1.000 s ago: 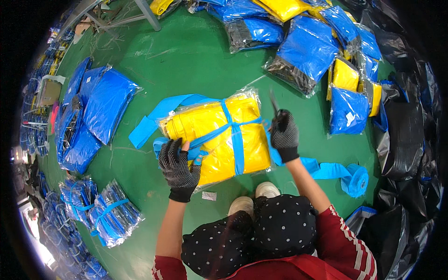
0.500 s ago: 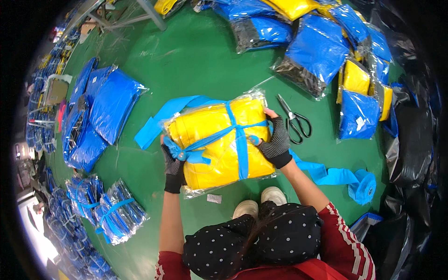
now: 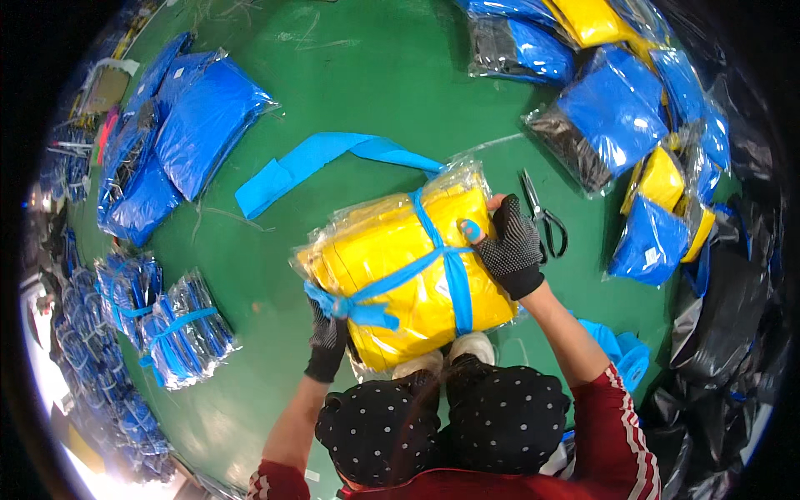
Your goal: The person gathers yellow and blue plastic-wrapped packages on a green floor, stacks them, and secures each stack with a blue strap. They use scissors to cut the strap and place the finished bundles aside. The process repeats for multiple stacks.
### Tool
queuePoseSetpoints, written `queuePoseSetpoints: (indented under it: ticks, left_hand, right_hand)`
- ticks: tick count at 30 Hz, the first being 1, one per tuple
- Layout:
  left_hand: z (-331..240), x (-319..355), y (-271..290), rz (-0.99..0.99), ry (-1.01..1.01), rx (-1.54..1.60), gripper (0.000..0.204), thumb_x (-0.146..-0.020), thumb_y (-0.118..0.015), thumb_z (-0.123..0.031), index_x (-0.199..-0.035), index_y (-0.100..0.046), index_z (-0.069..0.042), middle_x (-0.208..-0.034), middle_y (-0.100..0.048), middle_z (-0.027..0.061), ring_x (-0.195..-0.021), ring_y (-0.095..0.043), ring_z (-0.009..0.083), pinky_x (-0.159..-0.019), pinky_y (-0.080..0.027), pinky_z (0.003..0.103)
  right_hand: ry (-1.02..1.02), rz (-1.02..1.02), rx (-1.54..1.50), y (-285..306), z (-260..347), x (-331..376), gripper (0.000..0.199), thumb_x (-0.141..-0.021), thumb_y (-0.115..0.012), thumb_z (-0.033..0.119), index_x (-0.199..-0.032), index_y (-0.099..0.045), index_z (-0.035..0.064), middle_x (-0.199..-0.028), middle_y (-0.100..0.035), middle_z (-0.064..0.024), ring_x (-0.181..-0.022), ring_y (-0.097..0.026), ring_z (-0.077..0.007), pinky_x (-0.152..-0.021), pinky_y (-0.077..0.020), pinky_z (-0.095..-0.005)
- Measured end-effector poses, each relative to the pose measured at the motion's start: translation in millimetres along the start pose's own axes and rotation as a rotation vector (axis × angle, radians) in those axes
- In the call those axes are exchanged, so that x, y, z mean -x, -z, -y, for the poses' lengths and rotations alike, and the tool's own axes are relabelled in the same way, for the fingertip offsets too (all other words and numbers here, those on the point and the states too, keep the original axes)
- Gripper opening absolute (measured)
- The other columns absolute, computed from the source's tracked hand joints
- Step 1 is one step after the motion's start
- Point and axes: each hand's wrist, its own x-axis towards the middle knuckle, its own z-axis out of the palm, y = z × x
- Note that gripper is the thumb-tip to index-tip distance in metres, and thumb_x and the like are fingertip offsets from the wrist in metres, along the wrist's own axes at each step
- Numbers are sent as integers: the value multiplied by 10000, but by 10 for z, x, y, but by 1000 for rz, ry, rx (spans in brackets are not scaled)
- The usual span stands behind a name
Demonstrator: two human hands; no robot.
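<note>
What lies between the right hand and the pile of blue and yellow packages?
Black-handled scissors on the green floor lie between the right hand and that pile, in the head view.

Yellow pkg [image 3: 417, 298], clr-wrapped, tied w/ blue strap [image 3: 459, 292].

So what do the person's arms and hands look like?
The right hand wears a black glove with tiny pale dots and a black cuff; the thumb and a fingertip poke out, with something blue on the thumb. The left hand has a similar dark glove, partly hidden. The dark red sleeves have white stripes.
</note>
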Motion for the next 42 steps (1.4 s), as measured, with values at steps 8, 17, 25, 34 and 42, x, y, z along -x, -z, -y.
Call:
queuePoseSetpoints:
  ticks: [8,17,25,34,42]
  left_hand:
    - [-791,-389,-565,132,-511,-1340,522,-815,-490,-271,-1289,-441,-57,-1291,-464,168,-1249,-374,354,-1092,-121,546]
    - [-680,-756,-546,28,-449,-1011,322,-773,-497,-227,-1045,-545,-61,-1080,-557,136,-1082,-494,328,-1036,-266,532]
    - [-214,-1157,-530,26,-355,-837,316,-843,-442,-313,-1010,-560,-73,-1029,-560,153,-1014,-516,355,-991,-307,517]
    - [-153,-1200,-517,17,-326,-919,293,-797,-513,-246,-1042,-558,-93,-1055,-541,167,-1050,-467,393,-915,-340,505]
    - [-100,-986,-436,22,-394,-959,302,-835,-500,-257,-1067,-550,-70,-982,-542,180,-988,-484,373,-882,-360,468]
  right_hand:
    - [754,308,475,-95,672,-369,659,-817,-504,495,-1262,-430,15,-1191,-489,-217,-1106,-464,-396,-979,-317,-515]
    - [649,489,513,-252,757,-611,637,-756,-539,405,-1270,-437,43,-1272,-465,-204,-1194,-406,-404,-1029,-210,-571]
    - [549,616,496,-526,625,-967,675,-794,-454,502,-1305,-422,62,-1267,-477,-176,-1186,-439,-354,-1020,-240,-557]
    - [673,425,326,-533,681,-1090,698,-782,-482,490,-1290,-409,17,-1220,-485,-211,-1158,-455,-376,-991,-291,-548]
    - [-136,12,16,110,798,-386,130,-830,-580,84,-920,-608,-4,-852,-645,-128,-788,-628,-220,-703,-480,-316]
